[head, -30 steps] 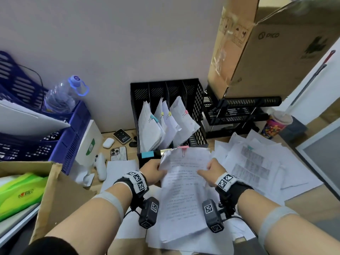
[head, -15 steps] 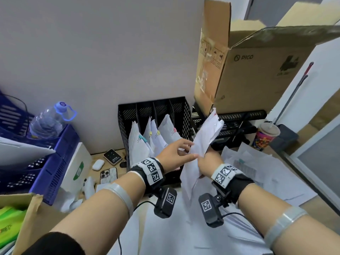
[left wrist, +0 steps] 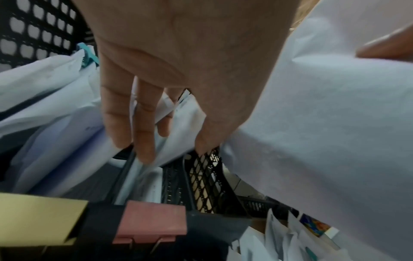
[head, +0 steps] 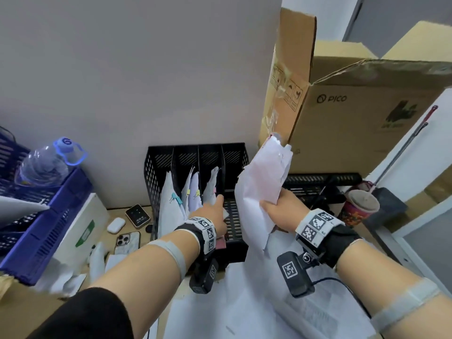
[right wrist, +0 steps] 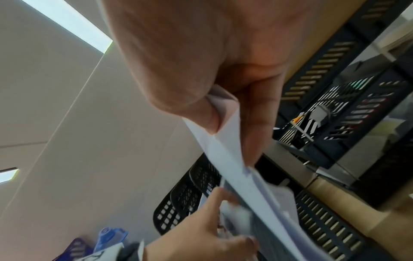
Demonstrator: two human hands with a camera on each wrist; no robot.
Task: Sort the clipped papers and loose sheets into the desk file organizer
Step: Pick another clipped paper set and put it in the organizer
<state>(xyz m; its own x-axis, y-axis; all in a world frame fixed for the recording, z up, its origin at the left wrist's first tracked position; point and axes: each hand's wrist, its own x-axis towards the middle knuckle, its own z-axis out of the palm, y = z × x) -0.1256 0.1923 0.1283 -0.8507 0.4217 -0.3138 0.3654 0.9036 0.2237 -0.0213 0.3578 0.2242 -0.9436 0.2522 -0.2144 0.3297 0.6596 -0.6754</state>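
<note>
Head: black organizer [head: 156,172] on counter, clipped papers [head: 171,204] in its left slots, rightmost slot bare. Right hand [head: 276,209] grasps upright paper bundle [head: 264,182] beside it.
Left wrist: left hand [left wrist: 178,70], fingers straight, presses filed papers aside.
Right wrist: thumb pinches bundle.

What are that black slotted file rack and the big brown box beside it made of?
Black slotted file rack: probably moulded plastic with a matt finish, judging by its thick perforated walls; metal mesh isn't excluded. Big brown box: corrugated cardboard, with torn flap edges and printed marks.
</note>
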